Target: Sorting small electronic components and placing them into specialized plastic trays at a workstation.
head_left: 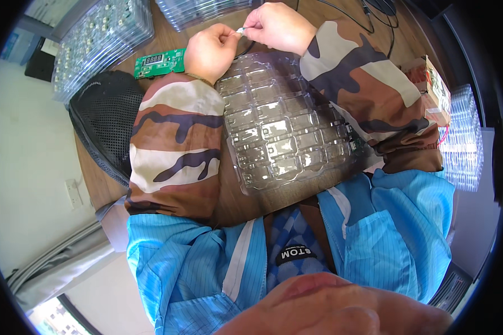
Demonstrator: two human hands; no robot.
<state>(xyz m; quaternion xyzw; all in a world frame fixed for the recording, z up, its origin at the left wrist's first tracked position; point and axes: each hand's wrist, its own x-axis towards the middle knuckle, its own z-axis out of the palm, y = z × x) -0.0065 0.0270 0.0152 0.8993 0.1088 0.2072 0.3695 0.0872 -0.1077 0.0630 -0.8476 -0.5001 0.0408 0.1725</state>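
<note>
Near the far edge of the desk, my left hand (pixel 209 53) and my right hand (pixel 282 28) meet fingertip to fingertip. Both are closed in a pinch on a small white piece (pixel 240 30); it looks like a connector, but it is too small to tell for certain. A dark cable runs just below the fingers. Beside my left wrist lies a green circuit board (pixel 159 63) with a digit display, its right end hidden behind the hand. Between my forearms rests a clear plastic compartment tray (pixel 285 131), its right part covered by my right sleeve.
A stack of clear trays (pixel 106 39) with small parts stands at the far left, and more trays (pixel 198 11) lie at the back. Black cables (pixel 374 14) curl at the far right. A black mesh item (pixel 106 120), a box (pixel 435 89) and stacked trays (pixel 465 139) flank me.
</note>
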